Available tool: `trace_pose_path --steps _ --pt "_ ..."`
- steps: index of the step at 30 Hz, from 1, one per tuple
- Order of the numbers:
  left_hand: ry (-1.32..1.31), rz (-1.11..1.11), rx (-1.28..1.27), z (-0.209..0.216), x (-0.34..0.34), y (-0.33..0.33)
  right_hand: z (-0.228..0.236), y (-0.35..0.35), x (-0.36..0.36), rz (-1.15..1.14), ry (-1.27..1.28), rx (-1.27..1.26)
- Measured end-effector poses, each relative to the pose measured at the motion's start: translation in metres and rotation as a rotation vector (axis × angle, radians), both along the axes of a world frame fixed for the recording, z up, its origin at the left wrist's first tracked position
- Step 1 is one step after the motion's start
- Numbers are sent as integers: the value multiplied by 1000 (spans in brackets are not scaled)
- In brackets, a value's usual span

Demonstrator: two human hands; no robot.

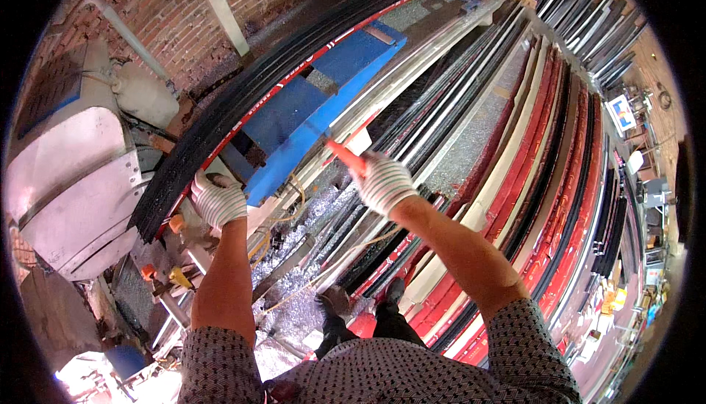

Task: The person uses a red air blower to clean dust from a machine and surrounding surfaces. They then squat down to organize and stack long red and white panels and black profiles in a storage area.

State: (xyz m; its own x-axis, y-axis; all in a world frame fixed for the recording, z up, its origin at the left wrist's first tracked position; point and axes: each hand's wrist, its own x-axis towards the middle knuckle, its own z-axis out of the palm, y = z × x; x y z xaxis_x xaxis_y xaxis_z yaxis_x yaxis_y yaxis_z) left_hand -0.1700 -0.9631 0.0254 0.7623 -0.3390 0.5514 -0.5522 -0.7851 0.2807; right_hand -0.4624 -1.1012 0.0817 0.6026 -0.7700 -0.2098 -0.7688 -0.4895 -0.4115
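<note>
My right hand (384, 181), in a white striped work glove, is closed around the orange handle (346, 157) of a tool. The tool's far end is blurred over the blue metal beam, so its kind cannot be made out. My left hand (218, 199), gloved the same way, has its fingers curled at the edge of a long red strip (254, 107). This strip runs beside a thick bundle of black profiles (213, 113). The blue beam (290, 160) lies just beyond both hands, with rectangular openings along it.
Long red, cream and black profiles (544, 235) lie in rows to the right. Clamps with orange and yellow parts (179, 277) stand below my left hand. A large pale machine (81, 183) is at the left, before a brick wall (162, 6). A thin cord (323, 275) crosses near my feet.
</note>
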Motion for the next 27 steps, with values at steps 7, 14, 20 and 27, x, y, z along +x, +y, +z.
trace_pose_path --steps 7,14,20,27 --pt "6 -19 -16 -4 1 3 -1 9 35 -72 -65 169" --pt "3 -35 7 1 -1 1 -22 -16 20 -323 -280 36" --pt "27 -34 58 3 -2 2 -73 16 2 -440 -436 89" --pt "23 -35 37 3 -10 -8 -142 8 -49 -610 -104 324"
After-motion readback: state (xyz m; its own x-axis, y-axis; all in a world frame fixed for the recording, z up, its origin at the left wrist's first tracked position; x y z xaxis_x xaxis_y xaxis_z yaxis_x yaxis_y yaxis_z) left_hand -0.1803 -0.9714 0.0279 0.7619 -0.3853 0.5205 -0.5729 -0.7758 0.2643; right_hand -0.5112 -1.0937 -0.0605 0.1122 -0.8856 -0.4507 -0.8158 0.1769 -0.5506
